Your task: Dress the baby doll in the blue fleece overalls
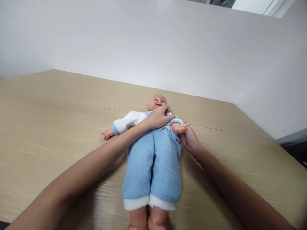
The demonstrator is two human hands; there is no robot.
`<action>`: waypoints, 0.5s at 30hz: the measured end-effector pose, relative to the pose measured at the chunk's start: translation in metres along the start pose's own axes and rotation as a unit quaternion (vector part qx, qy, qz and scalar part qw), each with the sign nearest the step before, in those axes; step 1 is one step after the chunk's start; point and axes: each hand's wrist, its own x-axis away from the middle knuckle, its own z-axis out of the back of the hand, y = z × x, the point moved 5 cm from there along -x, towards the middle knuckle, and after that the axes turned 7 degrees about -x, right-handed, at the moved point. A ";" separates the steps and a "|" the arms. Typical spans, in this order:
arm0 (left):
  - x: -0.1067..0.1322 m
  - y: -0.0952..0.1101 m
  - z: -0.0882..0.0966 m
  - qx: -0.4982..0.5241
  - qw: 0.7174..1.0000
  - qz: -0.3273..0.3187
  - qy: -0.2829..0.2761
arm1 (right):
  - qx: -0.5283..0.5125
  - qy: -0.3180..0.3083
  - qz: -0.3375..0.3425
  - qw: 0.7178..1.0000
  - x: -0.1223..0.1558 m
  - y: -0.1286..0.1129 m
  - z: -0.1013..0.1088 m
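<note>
A baby doll (153,159) lies on its back on the wooden table, its head away from me and its bare legs toward me. It wears a fuzzy light-blue and white outfit. Across its chest rests my left hand (159,117), fingers curled at the shoulder and sleeve on the right side. My right hand (190,138) is closed at the doll's side, behind its forearm; the fingertips are partly hidden there. The doll's other arm (127,123), in a white sleeve with a blue cuff, stretches out to the left.
The light wooden table (59,105) spreads out around the doll, with thin seams in its top. A pale wall (144,41) rises behind its far edge. At the right, beyond the table edge, something dark (296,150) shows.
</note>
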 end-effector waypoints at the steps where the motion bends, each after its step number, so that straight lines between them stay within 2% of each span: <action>1: -0.001 -0.002 0.000 0.010 1.000 -0.001 0.009 | -0.009 -0.008 -0.010 1.000 -0.005 0.001 -0.002; 5: -0.001 -0.005 0.000 0.029 0.999 -0.006 0.023 | -0.049 -0.024 -0.040 0.998 -0.012 0.000 -0.004; 11: 0.002 -0.003 0.000 0.015 0.999 -0.009 0.033 | -0.067 -0.014 -0.037 0.997 0.005 -0.008 0.004; 15: 0.003 -0.002 -0.001 0.010 0.999 -0.009 0.036 | -0.053 -0.026 -0.052 0.997 -0.005 -0.006 0.003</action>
